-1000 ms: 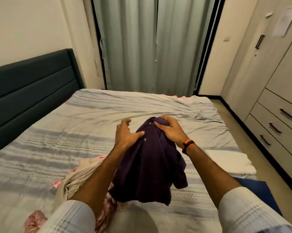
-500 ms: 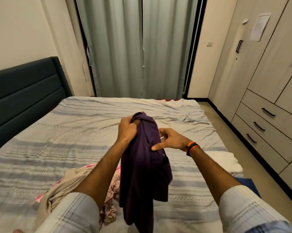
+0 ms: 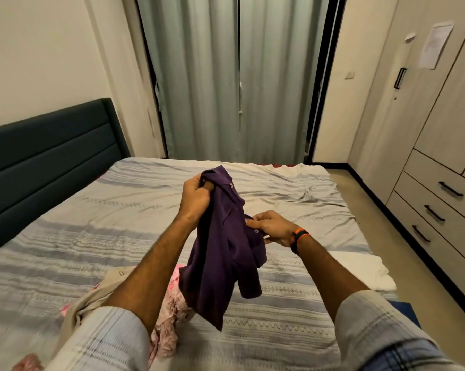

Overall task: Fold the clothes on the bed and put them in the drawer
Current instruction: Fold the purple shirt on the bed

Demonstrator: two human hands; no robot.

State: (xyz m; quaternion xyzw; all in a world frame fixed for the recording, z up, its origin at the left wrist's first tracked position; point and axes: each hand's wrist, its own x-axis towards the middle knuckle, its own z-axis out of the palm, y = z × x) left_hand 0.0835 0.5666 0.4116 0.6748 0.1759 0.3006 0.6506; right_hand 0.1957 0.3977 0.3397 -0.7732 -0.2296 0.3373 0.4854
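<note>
Purple shirt (image 3: 223, 253) hanging from left hand (image 3: 195, 198), right hand (image 3: 273, 227) pinching placket

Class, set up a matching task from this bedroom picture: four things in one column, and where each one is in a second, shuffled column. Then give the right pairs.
Things:
1. purple shirt
2. white folded cloth
3. pink garment
4. drawers

Places:
A. shut, in the wardrobe on the right
B. lying crumpled on the bed below the left arm
C. held up above the bed in both hands
D. lying flat at the bed's right edge

Pairs: 1-C, 2-D, 3-B, 4-A
</note>
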